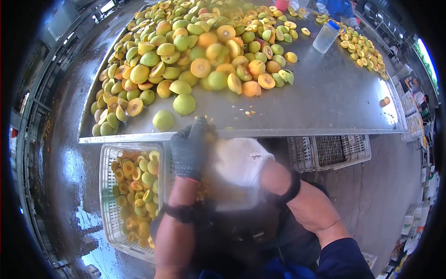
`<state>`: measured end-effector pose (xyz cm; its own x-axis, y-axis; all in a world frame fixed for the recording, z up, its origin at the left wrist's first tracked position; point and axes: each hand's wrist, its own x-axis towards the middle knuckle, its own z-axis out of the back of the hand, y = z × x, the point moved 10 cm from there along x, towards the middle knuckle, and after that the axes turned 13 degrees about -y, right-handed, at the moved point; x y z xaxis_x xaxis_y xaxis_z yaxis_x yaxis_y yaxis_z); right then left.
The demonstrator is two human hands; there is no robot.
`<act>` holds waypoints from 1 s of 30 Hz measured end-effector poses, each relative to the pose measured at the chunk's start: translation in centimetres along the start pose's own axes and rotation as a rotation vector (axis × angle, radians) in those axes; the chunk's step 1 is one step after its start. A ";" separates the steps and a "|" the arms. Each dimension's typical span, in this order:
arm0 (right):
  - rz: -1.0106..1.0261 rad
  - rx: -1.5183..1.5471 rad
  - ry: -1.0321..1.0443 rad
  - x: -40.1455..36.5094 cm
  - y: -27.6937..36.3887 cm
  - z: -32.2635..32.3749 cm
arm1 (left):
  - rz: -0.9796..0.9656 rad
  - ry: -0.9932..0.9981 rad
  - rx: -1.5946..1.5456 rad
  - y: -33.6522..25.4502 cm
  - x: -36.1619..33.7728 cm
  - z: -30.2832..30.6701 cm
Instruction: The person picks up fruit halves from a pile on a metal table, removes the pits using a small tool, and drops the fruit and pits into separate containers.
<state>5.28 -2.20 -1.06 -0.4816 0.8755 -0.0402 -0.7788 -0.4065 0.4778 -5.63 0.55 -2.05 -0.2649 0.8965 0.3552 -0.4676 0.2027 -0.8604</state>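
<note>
My left hand (188, 151), in a dark grey knit glove, is at the table's front edge with its thumb up and its fingers curled. Close beside it on the right is my right hand (241, 160), in a white glove, rounded into a closed shape. A blurred yellowish patch lies between the two hands, and I cannot make out what either one holds. Just beyond my left hand, a green peach half (163, 120) and another green peach half (184, 104) rest on the metal table (297, 114). Behind them spreads a large heap of cut peaches (179, 51).
A white crate (106, 195) of peach halves stands below left. Under the table edge at right are grey plastic crates (341, 151). A blue-lidded plastic container (326, 37) and a smaller pile of peach pieces (362, 49) are on the table's far right. Wet floor (74, 162) lies left.
</note>
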 end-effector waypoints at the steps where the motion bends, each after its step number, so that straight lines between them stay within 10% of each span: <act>1: -0.059 0.070 0.018 -0.1 -0.2 -0.3 | 0.081 -0.019 -0.084 0.4 -0.1 0.0; 11: -0.017 0.159 -0.030 -0.6 -1.6 -0.7 | 0.321 0.129 -0.394 2.4 -1.3 -1.8; 13: -0.038 0.282 -0.091 -0.3 -2.1 0.1 | -0.037 0.052 -0.178 -1.0 -0.8 -0.6; 16: 0.057 0.408 -0.143 -0.1 -1.7 0.0 | -0.045 0.057 -0.038 -0.4 -1.3 -0.3; 20: -0.441 0.837 0.310 -2.4 -2.3 -1.2 | -0.265 -0.014 0.030 -0.8 -2.0 -0.1; 24: 0.194 0.420 -0.478 -2.3 -0.4 -0.4 | 0.437 -0.179 -0.337 4.1 -2.2 0.3; 30: -0.135 0.850 -0.128 -2.9 -1.0 -1.6 | 0.668 -0.177 -0.866 4.2 -2.5 0.9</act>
<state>6.85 -4.77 -2.79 -0.3186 0.9454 -0.0691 -0.2372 -0.0089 0.9714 -7.68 -1.19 -6.21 -0.3931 0.8731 -0.2883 0.5440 -0.0320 -0.8385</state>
